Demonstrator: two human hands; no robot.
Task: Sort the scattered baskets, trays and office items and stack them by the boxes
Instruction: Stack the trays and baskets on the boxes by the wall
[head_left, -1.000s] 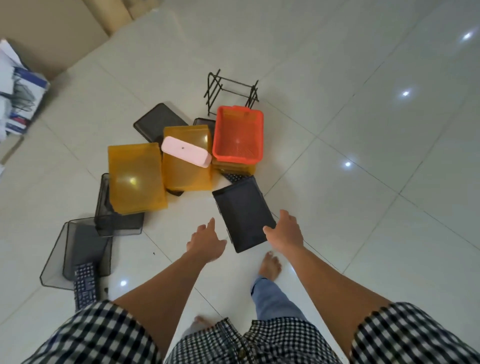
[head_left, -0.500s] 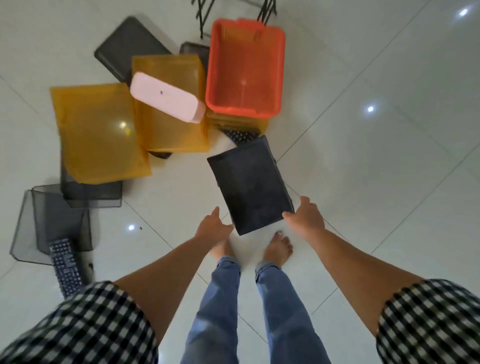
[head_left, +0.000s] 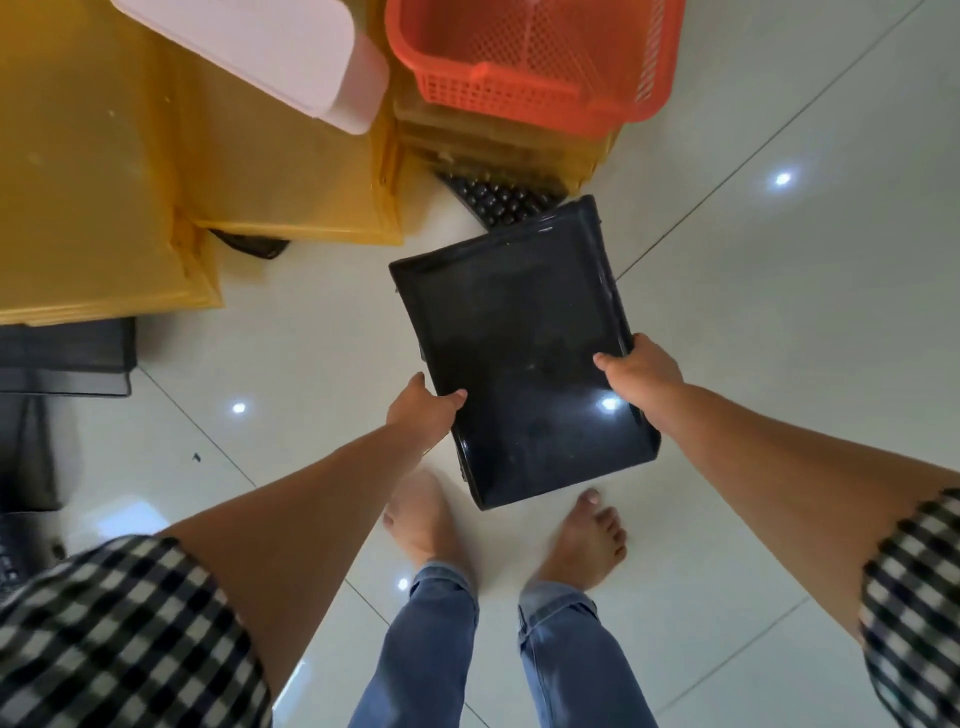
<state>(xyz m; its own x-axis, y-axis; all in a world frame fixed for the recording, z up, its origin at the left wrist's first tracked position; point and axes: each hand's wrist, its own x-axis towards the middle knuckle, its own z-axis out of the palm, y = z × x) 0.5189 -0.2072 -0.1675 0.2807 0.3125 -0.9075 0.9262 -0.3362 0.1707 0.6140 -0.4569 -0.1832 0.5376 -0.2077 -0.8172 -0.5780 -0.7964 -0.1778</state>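
The tray (head_left: 519, 364) lies between left hand (head_left: 421, 410) and right hand (head_left: 641, 371), basket (head_left: 530, 78) beyond, feet (head_left: 426, 519) nearer.

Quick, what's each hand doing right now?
Left hand: grips the black tray at its left edge.
Right hand: grips the same tray's right edge.

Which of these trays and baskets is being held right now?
The black tray, gripped at its two long edges by the left hand and right hand. The yellow trays and orange basket sit untouched beyond it.
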